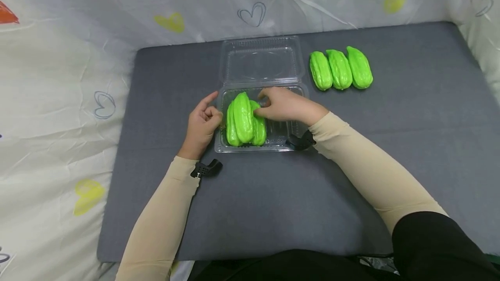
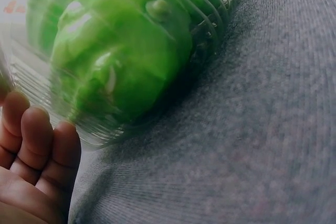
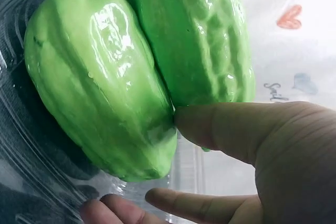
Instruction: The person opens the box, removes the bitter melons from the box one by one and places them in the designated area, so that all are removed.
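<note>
Three bright green, ridged, glossy gourds sit in the left part of a clear plastic clamshell box (image 1: 279,135). One gourd (image 1: 244,118) lies on top of the other two. My left hand (image 1: 201,127) pinches the box's left rim, index finger pointing away; in the left wrist view its curled fingertips (image 2: 65,140) meet the clear wall. Over the box, my right hand (image 1: 287,105) has its thumb against the gourds, near the seam between the upper gourd (image 3: 194,35) and the right-hand gourd (image 3: 100,82). Its other fingers are extended beyond the gourd's end, not wrapped round it.
The box's lid (image 1: 261,62) lies folded back, away from me. Three more green gourds (image 1: 340,69) stand side by side to the right of the lid on the grey table (image 1: 273,203). A white curtain (image 1: 218,3) with drawn hearts hangs behind and at the sides.
</note>
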Available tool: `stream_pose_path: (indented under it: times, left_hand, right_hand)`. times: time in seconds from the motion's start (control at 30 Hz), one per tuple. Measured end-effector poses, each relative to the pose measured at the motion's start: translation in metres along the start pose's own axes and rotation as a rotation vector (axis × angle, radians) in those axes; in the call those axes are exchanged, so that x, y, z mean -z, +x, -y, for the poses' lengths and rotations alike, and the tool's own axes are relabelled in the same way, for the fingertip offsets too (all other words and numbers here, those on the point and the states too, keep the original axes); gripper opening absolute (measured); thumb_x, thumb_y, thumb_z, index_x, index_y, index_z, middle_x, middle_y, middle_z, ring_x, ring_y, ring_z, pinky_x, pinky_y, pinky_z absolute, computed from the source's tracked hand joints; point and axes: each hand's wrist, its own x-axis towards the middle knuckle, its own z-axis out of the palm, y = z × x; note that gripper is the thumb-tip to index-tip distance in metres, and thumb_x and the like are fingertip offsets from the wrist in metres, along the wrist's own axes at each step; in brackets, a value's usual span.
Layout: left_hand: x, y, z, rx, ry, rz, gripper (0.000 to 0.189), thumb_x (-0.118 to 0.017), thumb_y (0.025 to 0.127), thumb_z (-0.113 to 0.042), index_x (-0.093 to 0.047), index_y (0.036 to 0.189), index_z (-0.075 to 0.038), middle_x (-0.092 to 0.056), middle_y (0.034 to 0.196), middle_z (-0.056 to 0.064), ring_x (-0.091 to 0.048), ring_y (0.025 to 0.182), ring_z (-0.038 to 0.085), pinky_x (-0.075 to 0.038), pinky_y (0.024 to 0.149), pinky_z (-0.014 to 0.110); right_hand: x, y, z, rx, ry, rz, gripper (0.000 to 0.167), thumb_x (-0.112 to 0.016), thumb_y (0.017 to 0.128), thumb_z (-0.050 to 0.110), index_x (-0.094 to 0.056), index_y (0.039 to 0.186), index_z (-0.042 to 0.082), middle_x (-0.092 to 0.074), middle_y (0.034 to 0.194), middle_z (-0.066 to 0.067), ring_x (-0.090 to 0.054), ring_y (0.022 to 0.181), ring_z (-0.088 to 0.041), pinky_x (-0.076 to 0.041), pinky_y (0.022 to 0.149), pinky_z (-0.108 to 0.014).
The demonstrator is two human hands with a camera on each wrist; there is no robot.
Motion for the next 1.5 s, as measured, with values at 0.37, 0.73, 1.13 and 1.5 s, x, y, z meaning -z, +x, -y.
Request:
stream_pose_path:
  times: [0.37,0.73,1.13,1.5]
  left_hand:
    - [0.001,-0.005,0.003,0.011,0.03,0.004,0.068,-0.055,0.092,0.007,-0.041,0.159,0.001,-0.061,0.075,-0.005,-0.05,0.062,0.007,-0.047,0.065,0.021]
    - [0.001,-0.004,0.001,-0.004,0.033,0.003,0.067,-0.055,0.093,0.007,-0.043,0.158,-0.002,-0.06,0.075,-0.005,-0.048,0.062,0.007,-0.046,0.065,0.022]
    - [0.0,-0.002,-0.001,-0.01,0.029,0.0,0.067,-0.056,0.092,0.006,-0.042,0.158,0.001,-0.06,0.075,-0.005,-0.049,0.063,0.007,-0.045,0.064,0.021]
    - [0.0,-0.001,-0.002,-0.012,0.018,0.007,0.068,-0.055,0.092,0.006,-0.04,0.159,0.003,-0.061,0.075,-0.005,-0.049,0.062,0.007,-0.046,0.065,0.021]
  right_hand:
    - [-0.01,0.005,-0.003,-0.002,-0.003,0.006,0.054,-0.062,0.096,0.027,-0.061,0.138,-0.006,-0.069,0.124,-0.019,-0.065,0.104,-0.03,-0.052,0.097,-0.046]
    - [-0.01,0.007,-0.005,-0.029,0.072,-0.009,0.053,-0.061,0.097,0.025,-0.061,0.139,-0.005,-0.074,0.1,-0.015,-0.071,0.071,-0.023,-0.057,0.075,-0.037]
    - [-0.011,0.009,0.0,-0.036,0.098,0.04,0.056,-0.061,0.097,0.023,-0.056,0.145,-0.005,-0.072,0.114,-0.018,-0.074,0.072,-0.025,-0.062,0.07,-0.038]
    - [-0.005,0.007,-0.004,-0.063,0.18,0.066,0.059,-0.061,0.097,0.022,-0.052,0.148,-0.006,-0.068,0.129,-0.022,-0.074,0.081,-0.028,-0.063,0.071,-0.039]
